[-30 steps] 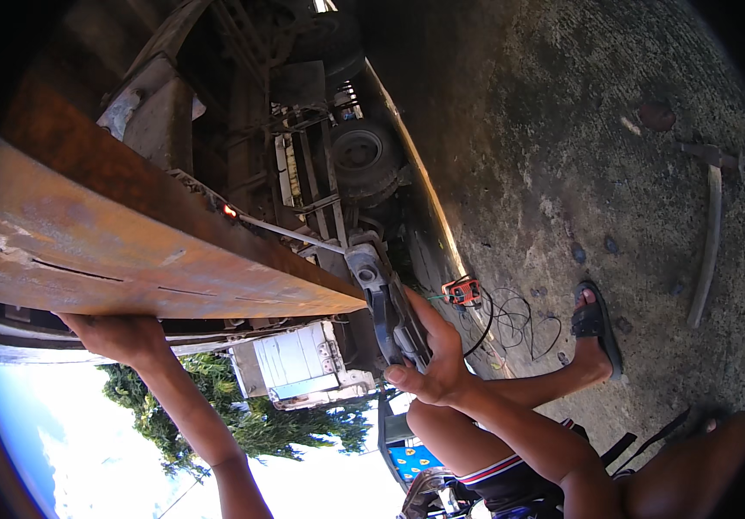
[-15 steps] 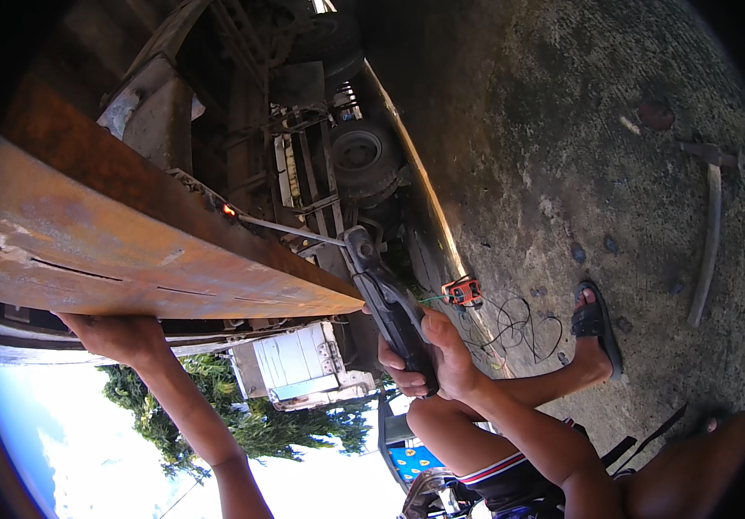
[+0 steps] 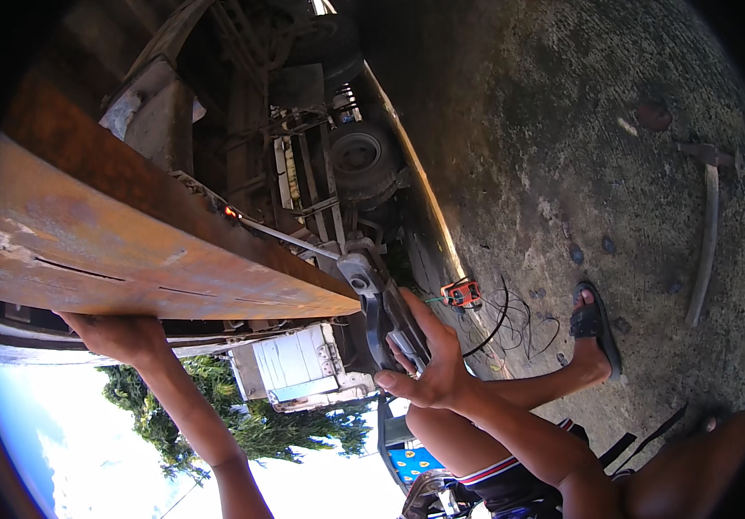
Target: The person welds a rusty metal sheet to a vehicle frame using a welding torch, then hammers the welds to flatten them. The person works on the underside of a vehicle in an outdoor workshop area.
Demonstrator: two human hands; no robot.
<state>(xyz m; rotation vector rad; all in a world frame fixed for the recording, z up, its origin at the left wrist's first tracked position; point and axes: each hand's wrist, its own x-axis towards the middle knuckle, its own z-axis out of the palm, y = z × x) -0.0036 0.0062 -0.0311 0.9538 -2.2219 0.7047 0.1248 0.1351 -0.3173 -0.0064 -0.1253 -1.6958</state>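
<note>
A rusty steel beam spans the left of the head view. My left hand grips its lower edge, with the fingertips partly hidden behind it. My right hand holds a dark electrode holder, its thumb off to the side and fingers round the handle. A thin welding rod runs from the holder's jaw to the upper part of the beam, where a small orange-red glow shows at the tip. A black cable trails from behind the holder.
A vehicle's underside with tyres fills the upper middle. An orange welding machine sits among loose cables on stained concrete. A hammer lies at right. My sandalled foot is below it to the left. A white panel and trees show below the beam.
My right hand turned the holder over half a second ago and has since turned it back, now slightly left of where it began. My left hand has stayed on the beam.
</note>
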